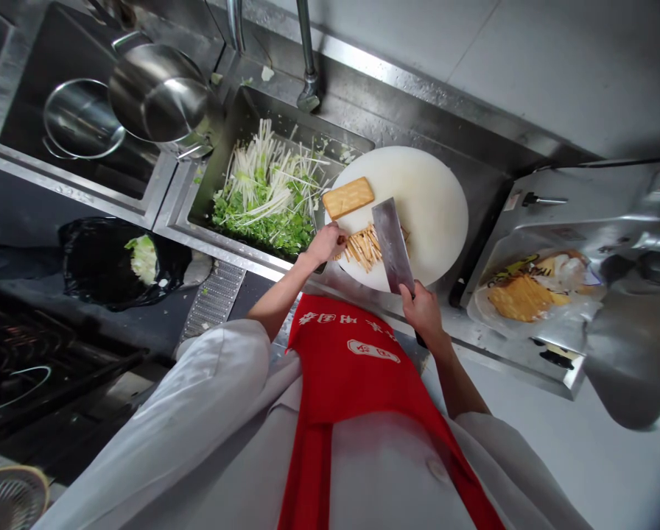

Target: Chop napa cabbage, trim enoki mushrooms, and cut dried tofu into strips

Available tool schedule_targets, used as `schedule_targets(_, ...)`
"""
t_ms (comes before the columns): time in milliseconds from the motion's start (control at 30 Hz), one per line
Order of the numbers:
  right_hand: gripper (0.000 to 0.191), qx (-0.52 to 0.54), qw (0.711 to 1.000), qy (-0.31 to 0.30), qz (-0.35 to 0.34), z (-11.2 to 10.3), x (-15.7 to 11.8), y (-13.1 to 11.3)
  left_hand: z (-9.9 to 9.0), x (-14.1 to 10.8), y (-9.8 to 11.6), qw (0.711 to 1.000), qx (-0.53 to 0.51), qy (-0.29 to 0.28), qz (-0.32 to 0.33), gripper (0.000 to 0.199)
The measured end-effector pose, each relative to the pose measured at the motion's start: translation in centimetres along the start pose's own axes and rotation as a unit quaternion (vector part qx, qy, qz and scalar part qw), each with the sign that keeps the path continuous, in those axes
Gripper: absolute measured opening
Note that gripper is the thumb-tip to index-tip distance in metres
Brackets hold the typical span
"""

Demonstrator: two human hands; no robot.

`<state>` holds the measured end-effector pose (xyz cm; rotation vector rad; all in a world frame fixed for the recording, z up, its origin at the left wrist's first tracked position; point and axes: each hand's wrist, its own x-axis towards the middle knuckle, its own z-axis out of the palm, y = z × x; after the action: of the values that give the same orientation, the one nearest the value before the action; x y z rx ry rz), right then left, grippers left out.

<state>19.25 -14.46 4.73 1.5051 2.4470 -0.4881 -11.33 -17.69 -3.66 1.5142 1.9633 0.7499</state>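
Observation:
A round white cutting board (434, 199) lies over the sink's right part. On it rests a whole tan slab (348, 198), and below that a pile of thin tan strips (364, 249). My right hand (421, 311) is wrapped round the handle of a cleaver (392, 243), whose broad blade lies across the right side of the strips. At the left end of the pile is my left hand (328, 243), its fingers bent and close together against the strips; whether they pinch any is too small to tell.
Chopped greens and white stems (275, 191) fill the sink basin left of the board. A faucet (309, 92) stands behind. Pots (161, 96) are at the upper left, a black-lined bin (114, 269) below them. Bagged tan slabs (523, 296) lie at the right.

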Motion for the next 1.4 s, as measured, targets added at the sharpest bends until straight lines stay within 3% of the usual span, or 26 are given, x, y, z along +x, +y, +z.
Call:
schedule_targets(167, 0.039, -0.019, 1.0, -0.012, 0.008, -0.7, -0.2, -0.2, -1.1, -1.0, -0.9, 0.994, -0.111, -0.001, 0.013, 0.016)
schedule_targets(333, 0.035, -0.046, 0.998, -0.039, -0.032, -1.3, -0.8, -1.0, -3.9, -4.6, -2.9, 0.98, -0.195, 0.014, -0.034, 0.026)
schedule_targets(533, 0.036, -0.081, 0.983, -0.118, -0.118, 0.2, -0.8, -3.7, -7.7, -10.3, -5.6, 0.966, -0.226, 0.077, -0.098, 0.034)
schedule_targets(633, 0.037, -0.098, 0.976, -0.143, -0.13, 1.0, 0.1, -4.5, -8.3, -11.3, -6.0, 0.961, -0.246, 0.05, -0.116, 0.034)
schedule_targets(733, 0.039, -0.108, 0.977, -0.145, -0.114, 1.1, 0.9, -4.0, -7.0, -9.7, -5.2, 0.957, -0.27, -0.029, -0.102, 0.033)
schedule_targets(867, 0.04, -0.107, 0.984, -0.121, -0.07, 0.7, 1.3, -2.5, -3.4, -4.3, -3.3, 0.951, -0.275, -0.104, -0.096, 0.029)
schedule_targets(933, 0.039, -0.105, 0.986, -0.119, -0.054, 0.5, 1.2, -2.2, -1.8, -2.0, -2.4, 0.953, -0.261, -0.099, -0.116, 0.026)
schedule_targets(1000, 0.038, -0.107, 0.986, -0.123, -0.045, 0.5, 1.0, -2.2, -1.0, -0.9, -2.0, 0.96, -0.245, -0.051, -0.129, 0.022)
schedule_targets(1100, 0.038, -0.11, 0.985, -0.124, -0.041, 0.6, 0.7, -2.6, -0.5, -1.8, -1.8, 0.97, -0.209, 0.065, -0.108, 0.02)
schedule_targets(1167, 0.038, -0.112, 0.985, -0.124, -0.041, 0.6, 0.5, -2.9, 0.0, -3.3, -1.7, 0.976, -0.173, 0.11, -0.067, 0.021)
schedule_targets(1267, 0.039, -0.121, 0.984, -0.126, -0.045, 0.5, 0.4, -3.1, 1.8, -5.3, -0.9, 0.987, -0.119, 0.107, -0.01, 0.025)
schedule_targets(1400, 0.038, -0.138, 0.98, -0.135, -0.053, 0.1, 0.3, -2.8, 4.6, -5.9, 0.3, 0.995, -0.058, 0.083, -0.015, 0.037)
